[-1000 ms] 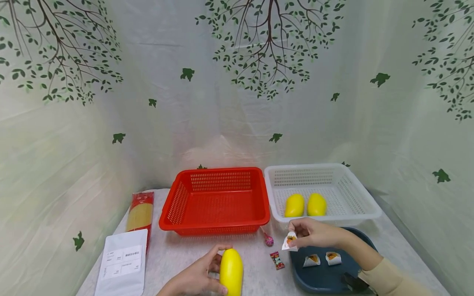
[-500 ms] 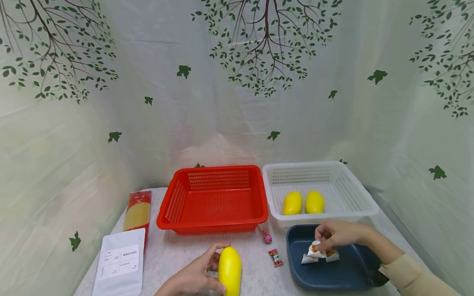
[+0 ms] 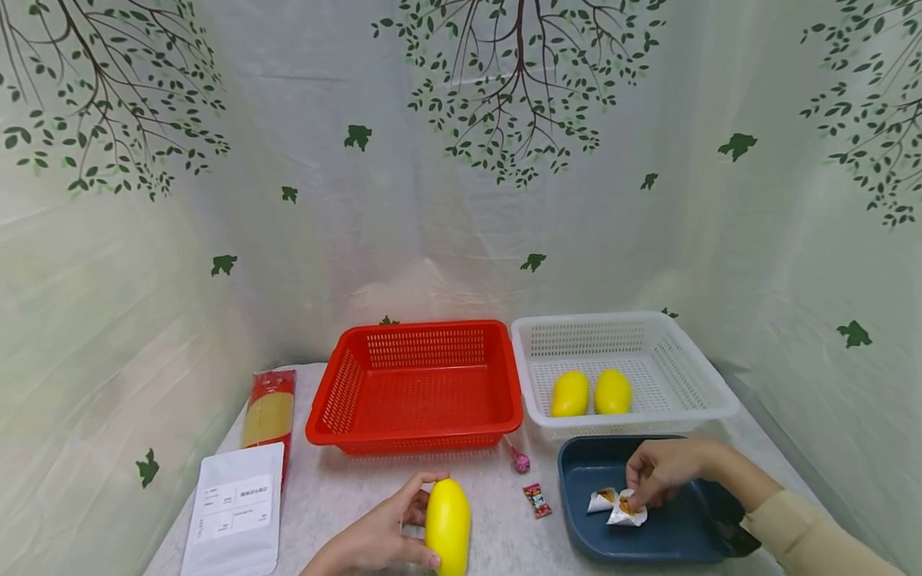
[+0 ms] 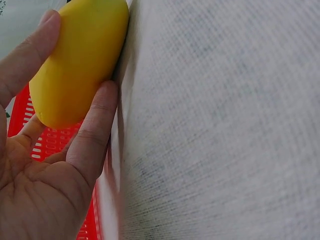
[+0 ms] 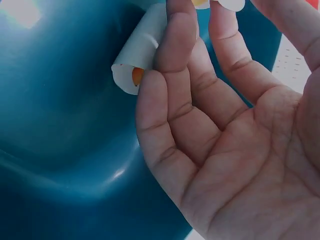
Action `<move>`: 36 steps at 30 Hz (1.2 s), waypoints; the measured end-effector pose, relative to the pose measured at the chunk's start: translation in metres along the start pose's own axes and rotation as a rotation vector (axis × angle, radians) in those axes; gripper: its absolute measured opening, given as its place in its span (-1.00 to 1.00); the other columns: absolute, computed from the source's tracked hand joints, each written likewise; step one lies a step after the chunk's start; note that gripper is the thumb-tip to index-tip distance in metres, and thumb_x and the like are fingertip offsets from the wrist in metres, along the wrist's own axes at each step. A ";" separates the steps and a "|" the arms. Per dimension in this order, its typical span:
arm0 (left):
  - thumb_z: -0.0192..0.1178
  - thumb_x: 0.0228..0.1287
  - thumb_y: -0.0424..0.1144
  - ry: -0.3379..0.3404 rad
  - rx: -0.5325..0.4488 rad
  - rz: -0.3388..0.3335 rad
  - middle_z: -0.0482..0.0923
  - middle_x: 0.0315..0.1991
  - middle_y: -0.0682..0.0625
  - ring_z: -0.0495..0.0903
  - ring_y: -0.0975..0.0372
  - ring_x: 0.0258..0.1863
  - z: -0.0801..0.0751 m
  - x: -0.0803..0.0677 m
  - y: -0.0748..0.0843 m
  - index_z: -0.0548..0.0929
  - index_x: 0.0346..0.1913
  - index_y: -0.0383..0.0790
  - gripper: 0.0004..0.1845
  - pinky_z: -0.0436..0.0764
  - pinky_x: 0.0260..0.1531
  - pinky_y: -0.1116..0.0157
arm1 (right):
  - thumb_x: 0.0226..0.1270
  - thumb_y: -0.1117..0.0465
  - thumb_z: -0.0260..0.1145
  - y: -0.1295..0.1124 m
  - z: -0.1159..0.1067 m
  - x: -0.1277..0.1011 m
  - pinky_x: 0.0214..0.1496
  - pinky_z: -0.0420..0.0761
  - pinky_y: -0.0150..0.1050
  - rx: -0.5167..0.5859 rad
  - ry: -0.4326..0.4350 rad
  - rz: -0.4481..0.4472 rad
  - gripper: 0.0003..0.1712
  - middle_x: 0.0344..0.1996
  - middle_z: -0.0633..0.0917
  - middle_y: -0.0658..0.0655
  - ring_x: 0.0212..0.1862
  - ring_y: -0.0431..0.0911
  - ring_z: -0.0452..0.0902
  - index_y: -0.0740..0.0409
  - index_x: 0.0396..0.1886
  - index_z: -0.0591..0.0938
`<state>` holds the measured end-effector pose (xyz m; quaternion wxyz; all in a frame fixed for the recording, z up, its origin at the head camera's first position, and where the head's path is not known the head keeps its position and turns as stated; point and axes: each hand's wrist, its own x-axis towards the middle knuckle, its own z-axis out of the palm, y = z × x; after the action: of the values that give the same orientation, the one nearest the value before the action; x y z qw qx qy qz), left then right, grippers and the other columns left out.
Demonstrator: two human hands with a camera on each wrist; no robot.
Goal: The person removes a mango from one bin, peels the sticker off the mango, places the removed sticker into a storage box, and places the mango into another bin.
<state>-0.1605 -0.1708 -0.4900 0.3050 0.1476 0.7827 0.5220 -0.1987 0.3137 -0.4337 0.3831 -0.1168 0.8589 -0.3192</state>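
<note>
My left hand (image 3: 389, 526) holds a yellow mango (image 3: 448, 526) upright on the table, thumb on one side and fingers on the other. In the left wrist view the mango (image 4: 80, 60) sits between thumb and fingers. Over the dark blue tray (image 3: 587, 538), my right hand (image 3: 663, 472) pinches a small curled white paper piece with an orange print (image 3: 628, 514). Another curled paper piece (image 3: 602, 501) lies just left of it. In the right wrist view a rolled paper piece (image 5: 142, 47) rests in the tray beside the fingers; the pinched piece (image 5: 231, 4) is mostly cut off at the top.
A red basket (image 3: 414, 444) stands at the back, beside a white basket (image 3: 691, 416) with two mangoes (image 3: 571, 394). A lollipop (image 3: 520, 462) and a small wrapped candy (image 3: 537, 501) lie left of the tray. A white pouch (image 3: 232, 512) overlaps a red-ended pasta packet (image 3: 270, 420) at left.
My right hand has carried the paper piece from beyond the tray's left edge into the tray, then slightly right, beside the other pieces. The left hand stays on the mango.
</note>
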 end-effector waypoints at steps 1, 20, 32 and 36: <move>0.68 0.09 -0.21 -0.002 -0.001 0.003 0.56 0.19 -0.09 0.59 0.04 0.09 0.000 0.000 0.000 0.30 0.55 0.26 0.02 0.67 0.19 -0.09 | 0.33 0.12 0.54 0.000 0.000 0.000 -0.28 0.59 -0.32 -0.010 0.005 0.010 -0.84 -0.48 0.72 -0.07 -0.40 -0.17 0.58 0.07 -0.31 0.73; 0.68 0.09 -0.22 -0.001 -0.009 -0.003 0.56 0.15 -0.10 0.59 0.04 0.06 -0.002 0.001 -0.001 0.34 0.52 0.22 -0.02 0.67 0.13 -0.04 | 0.12 0.33 0.65 -0.002 0.012 0.004 -0.48 0.50 -0.41 -0.170 0.108 0.035 -0.77 -0.59 0.67 0.00 -0.55 -0.17 0.52 0.08 -0.48 0.70; 0.69 0.07 -0.22 -0.003 -0.016 0.007 0.55 0.14 -0.10 0.59 0.04 0.05 -0.001 0.000 0.000 0.34 0.52 0.23 -0.01 0.66 0.17 -0.05 | 0.03 0.16 0.76 -0.007 0.020 0.013 -0.47 0.34 -0.35 -0.424 0.206 0.024 -0.59 -0.66 0.56 -0.11 -0.58 -0.22 0.44 -0.06 -0.61 0.61; 0.69 0.07 -0.25 -0.006 -0.020 0.026 0.55 0.14 -0.11 0.59 0.03 0.05 -0.001 -0.001 -0.001 0.35 0.52 0.23 0.00 0.65 0.16 -0.04 | -0.01 0.13 0.78 -0.012 0.023 0.014 -0.44 0.30 -0.31 -0.505 0.236 0.057 -0.57 -0.65 0.53 -0.11 -0.55 -0.19 0.41 -0.07 -0.62 0.60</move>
<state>-0.1602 -0.1721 -0.4901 0.3020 0.1561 0.7746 0.5333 -0.1921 0.2876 -0.4455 0.2481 -0.1466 0.9528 -0.0956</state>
